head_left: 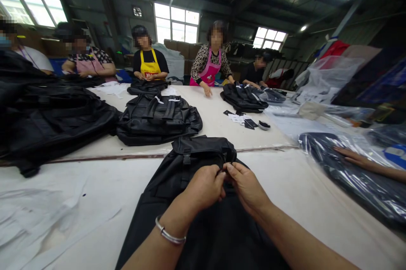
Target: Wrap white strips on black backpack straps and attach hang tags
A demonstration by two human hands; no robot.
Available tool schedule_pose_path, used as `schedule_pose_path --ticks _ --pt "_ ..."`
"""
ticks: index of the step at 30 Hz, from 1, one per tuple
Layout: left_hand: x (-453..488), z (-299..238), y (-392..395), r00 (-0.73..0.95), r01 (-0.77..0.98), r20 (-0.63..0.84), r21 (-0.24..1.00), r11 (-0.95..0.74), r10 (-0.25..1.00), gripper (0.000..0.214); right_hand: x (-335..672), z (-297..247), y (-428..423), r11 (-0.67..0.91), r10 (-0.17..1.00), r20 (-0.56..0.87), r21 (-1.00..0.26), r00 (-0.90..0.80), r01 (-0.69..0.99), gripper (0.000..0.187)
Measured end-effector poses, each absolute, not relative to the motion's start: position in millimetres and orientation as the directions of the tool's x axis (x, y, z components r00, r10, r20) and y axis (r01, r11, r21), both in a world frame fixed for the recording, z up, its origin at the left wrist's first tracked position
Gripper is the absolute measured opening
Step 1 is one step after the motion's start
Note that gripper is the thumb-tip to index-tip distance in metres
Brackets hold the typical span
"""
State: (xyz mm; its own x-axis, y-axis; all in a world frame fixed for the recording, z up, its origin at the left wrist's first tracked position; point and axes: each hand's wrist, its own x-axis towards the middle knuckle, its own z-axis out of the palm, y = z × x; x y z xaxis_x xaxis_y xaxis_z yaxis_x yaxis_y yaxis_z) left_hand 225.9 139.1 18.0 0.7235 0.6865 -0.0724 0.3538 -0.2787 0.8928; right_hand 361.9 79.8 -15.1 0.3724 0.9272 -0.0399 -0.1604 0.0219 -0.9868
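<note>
A black backpack (203, 151) lies flat on the white table (95, 202) right in front of me. Both my hands rest on its middle. My left hand (204, 187), with a silver bangle on the wrist, is closed in a pinch on a small black strap or zipper pull of the backpack. My right hand (245, 185) is closed too, its fingertips pinching the same small part, touching the left hand's fingers. What exactly is pinched is too small to make out.
More black backpacks lie further up the table: one (158, 120) in the middle, a pile (47, 122) at the left, another (242, 97) before a person in a pink apron. Loose tags (244, 121) lie nearby. A co-worker's hand (352, 156) rests on a plastic-bagged backpack (349, 177) at right.
</note>
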Motion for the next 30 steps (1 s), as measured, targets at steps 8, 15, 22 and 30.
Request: schedule_pose_path --ticks 8,15,22,30 --pt "221 36 120 0.96 0.279 -0.22 0.831 -0.481 0.175 0.047 356 -17 98 -0.227 0.831 -0.395 -0.884 0.392 -0.409 0.023" --pt "224 34 114 0.937 0.279 -0.342 0.855 -0.438 -0.069 0.035 349 -29 139 -0.509 0.711 -0.693 -0.625 0.12 -0.591 0.02" --pt "224 18 110 0.961 -0.036 -0.099 0.882 -0.469 -0.259 0.018 347 -41 202 -0.483 0.682 -0.725 -0.54 0.09 -0.69 0.026" --pt "221 19 111 0.968 -0.108 -0.026 0.852 -0.512 -0.248 0.018 351 -61 216 -0.441 0.718 -0.693 -0.526 0.065 -0.727 0.023"
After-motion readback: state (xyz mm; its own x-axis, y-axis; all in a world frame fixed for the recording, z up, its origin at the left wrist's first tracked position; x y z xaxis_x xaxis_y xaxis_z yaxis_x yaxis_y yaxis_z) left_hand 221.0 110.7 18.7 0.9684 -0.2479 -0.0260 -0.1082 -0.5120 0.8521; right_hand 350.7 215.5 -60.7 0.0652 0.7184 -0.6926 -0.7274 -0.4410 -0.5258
